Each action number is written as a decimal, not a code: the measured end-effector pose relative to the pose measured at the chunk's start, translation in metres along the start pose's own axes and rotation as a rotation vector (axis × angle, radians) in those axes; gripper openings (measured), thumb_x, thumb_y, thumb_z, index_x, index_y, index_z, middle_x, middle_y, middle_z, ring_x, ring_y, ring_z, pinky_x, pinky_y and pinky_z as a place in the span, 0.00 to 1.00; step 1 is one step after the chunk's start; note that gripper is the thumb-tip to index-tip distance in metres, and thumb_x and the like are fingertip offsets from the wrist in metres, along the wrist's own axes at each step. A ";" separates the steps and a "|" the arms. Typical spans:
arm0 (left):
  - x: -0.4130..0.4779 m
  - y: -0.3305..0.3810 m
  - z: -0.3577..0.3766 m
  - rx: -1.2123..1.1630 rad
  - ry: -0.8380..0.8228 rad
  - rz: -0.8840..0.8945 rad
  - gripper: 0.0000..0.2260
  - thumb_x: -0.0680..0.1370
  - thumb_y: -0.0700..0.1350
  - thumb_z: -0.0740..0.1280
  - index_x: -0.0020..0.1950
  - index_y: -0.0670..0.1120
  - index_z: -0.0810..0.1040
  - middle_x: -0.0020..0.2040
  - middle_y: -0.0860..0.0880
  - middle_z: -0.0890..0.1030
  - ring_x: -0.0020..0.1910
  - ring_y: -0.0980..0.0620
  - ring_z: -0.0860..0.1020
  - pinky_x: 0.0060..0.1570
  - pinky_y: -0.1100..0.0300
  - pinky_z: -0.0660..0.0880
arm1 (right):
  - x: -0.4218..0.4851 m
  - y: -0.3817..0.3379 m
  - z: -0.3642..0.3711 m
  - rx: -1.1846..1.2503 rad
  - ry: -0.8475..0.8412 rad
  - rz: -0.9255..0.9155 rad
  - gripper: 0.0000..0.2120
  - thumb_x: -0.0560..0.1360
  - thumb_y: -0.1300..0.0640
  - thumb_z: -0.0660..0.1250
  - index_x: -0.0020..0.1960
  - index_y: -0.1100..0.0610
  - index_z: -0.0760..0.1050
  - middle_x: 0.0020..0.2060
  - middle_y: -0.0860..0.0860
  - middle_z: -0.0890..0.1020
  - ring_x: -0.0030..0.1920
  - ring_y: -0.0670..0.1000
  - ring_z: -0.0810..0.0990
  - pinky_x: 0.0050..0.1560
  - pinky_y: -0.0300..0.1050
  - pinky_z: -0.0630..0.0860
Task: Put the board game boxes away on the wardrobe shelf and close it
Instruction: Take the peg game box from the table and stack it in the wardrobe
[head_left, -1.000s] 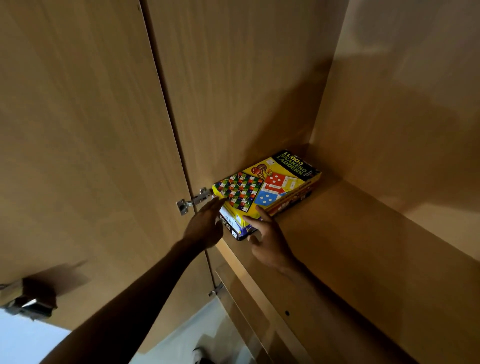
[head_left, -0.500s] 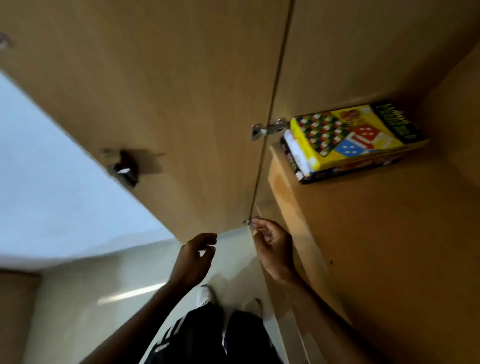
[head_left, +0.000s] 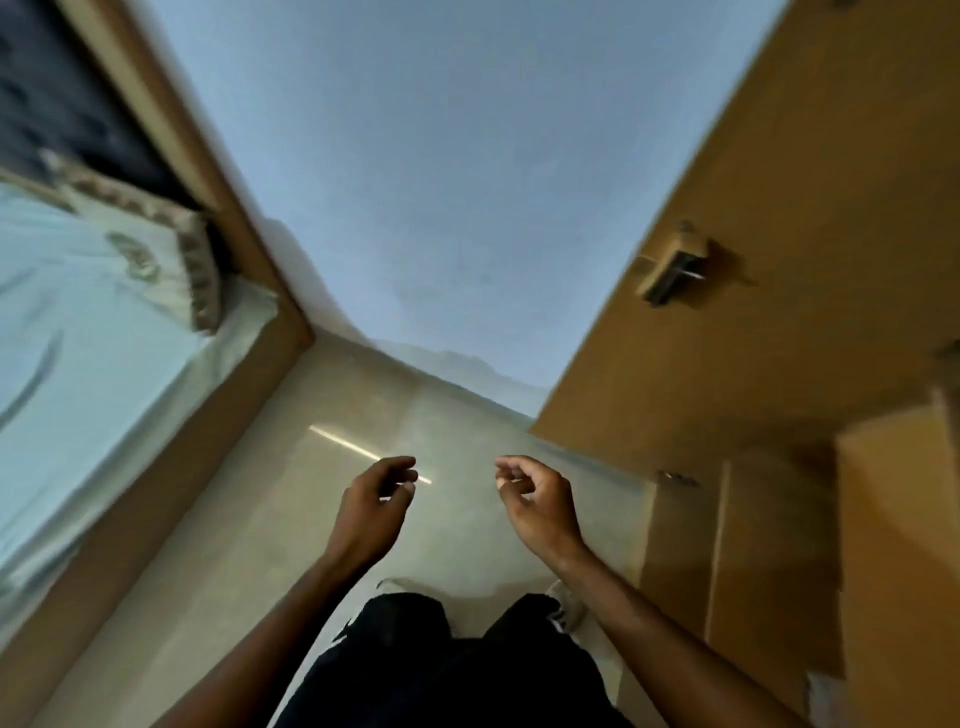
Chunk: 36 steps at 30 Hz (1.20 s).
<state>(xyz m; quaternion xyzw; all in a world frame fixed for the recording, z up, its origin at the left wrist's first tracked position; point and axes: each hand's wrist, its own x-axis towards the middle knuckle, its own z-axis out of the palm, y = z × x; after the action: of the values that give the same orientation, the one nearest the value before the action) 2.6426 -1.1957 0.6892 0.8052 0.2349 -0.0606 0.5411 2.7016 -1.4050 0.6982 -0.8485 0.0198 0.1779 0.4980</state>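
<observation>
The board game boxes are out of sight now. An open wooden wardrobe door (head_left: 779, 218) with a small metal handle (head_left: 672, 270) stands at the upper right. Part of the wardrobe body (head_left: 893, 545) shows at the right edge. My left hand (head_left: 371, 512) hangs over the floor with loosely curled fingers and holds nothing. My right hand (head_left: 537, 506) is beside it, also loosely curled and empty, a little left of the wardrobe's lower front.
A bed (head_left: 88, 332) with a pale sheet, a patterned pillow (head_left: 156, 244) and a wooden frame lies at the left. A beige tiled floor (head_left: 311, 467) runs between bed and wardrobe. My dark trousers (head_left: 447, 660) and shoes are below. A plain wall (head_left: 441, 182) faces me.
My view has swung left and down, away from the shelf, so the stacked boxes left the frame. Both hands dropped from the shelf to waist height and hold nothing.
</observation>
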 end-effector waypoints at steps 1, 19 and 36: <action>-0.005 -0.013 -0.027 -0.008 0.043 -0.012 0.13 0.78 0.38 0.66 0.60 0.50 0.79 0.50 0.55 0.84 0.49 0.61 0.80 0.48 0.70 0.73 | 0.001 -0.015 0.026 -0.018 -0.043 -0.023 0.10 0.76 0.59 0.67 0.55 0.53 0.83 0.44 0.42 0.84 0.44 0.37 0.80 0.43 0.26 0.74; -0.177 -0.242 -0.345 -0.469 0.992 -0.511 0.11 0.79 0.45 0.66 0.61 0.50 0.79 0.52 0.53 0.82 0.51 0.58 0.80 0.49 0.65 0.76 | -0.073 -0.234 0.496 -0.426 -1.060 -0.496 0.10 0.75 0.58 0.68 0.56 0.50 0.82 0.44 0.43 0.84 0.42 0.38 0.81 0.45 0.34 0.78; -0.464 -0.418 -0.499 -0.829 1.840 -0.860 0.06 0.80 0.50 0.65 0.54 0.57 0.80 0.49 0.57 0.83 0.49 0.59 0.81 0.51 0.61 0.77 | -0.460 -0.285 0.855 -0.757 -1.860 -1.063 0.10 0.77 0.51 0.69 0.56 0.52 0.82 0.46 0.45 0.84 0.44 0.41 0.81 0.45 0.36 0.79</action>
<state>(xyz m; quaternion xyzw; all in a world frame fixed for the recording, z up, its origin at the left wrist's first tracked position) 1.9695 -0.7643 0.7028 0.1488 0.8123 0.4634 0.3213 2.0902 -0.5989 0.7086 -0.3842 -0.7751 0.4997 0.0435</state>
